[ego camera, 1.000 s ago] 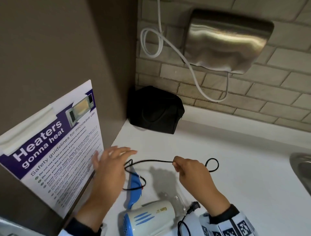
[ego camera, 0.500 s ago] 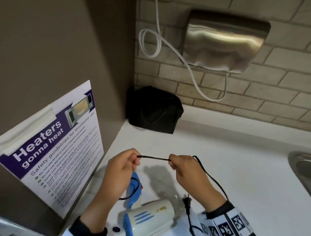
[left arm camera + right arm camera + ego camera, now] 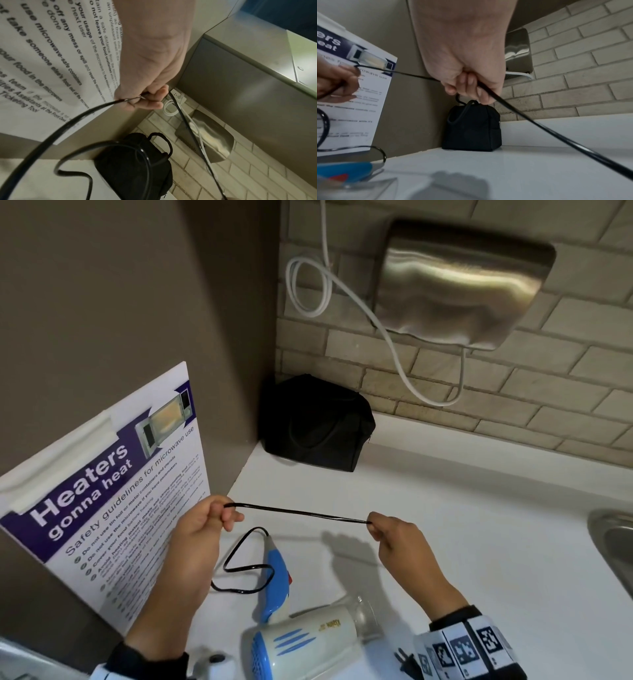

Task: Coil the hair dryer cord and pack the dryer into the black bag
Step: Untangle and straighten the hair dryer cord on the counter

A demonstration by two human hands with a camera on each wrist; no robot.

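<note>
A white and blue hair dryer [image 3: 301, 642] lies on the white counter [image 3: 479, 542] near the front edge, its blue handle [image 3: 275, 580] pointing away. Its black cord [image 3: 298, 513] is pulled taut between both hands. My left hand [image 3: 219, 517] grips one end of the stretch with curled fingers; my right hand [image 3: 376, 525] pinches the other. Slack cord loops [image 3: 239, 573] on the counter beside the handle, and the plug [image 3: 406, 662] lies by my right wrist. The black bag [image 3: 315, 422] stands closed in the far corner. In the wrist views the cord [image 3: 106, 104] [image 3: 522, 115] runs out of each fist.
A laminated microwave notice [image 3: 102, 491] leans on the brown wall at left. A steel hand dryer [image 3: 459, 285] with a white cable [image 3: 342, 292] hangs on the brick wall above the bag. A sink rim [image 3: 613, 539] shows at the right edge.
My hands have drawn apart, stretching a longer span of cord straight between them. The right hand moved right; the slack loop dropped onto the counter by the handle.
</note>
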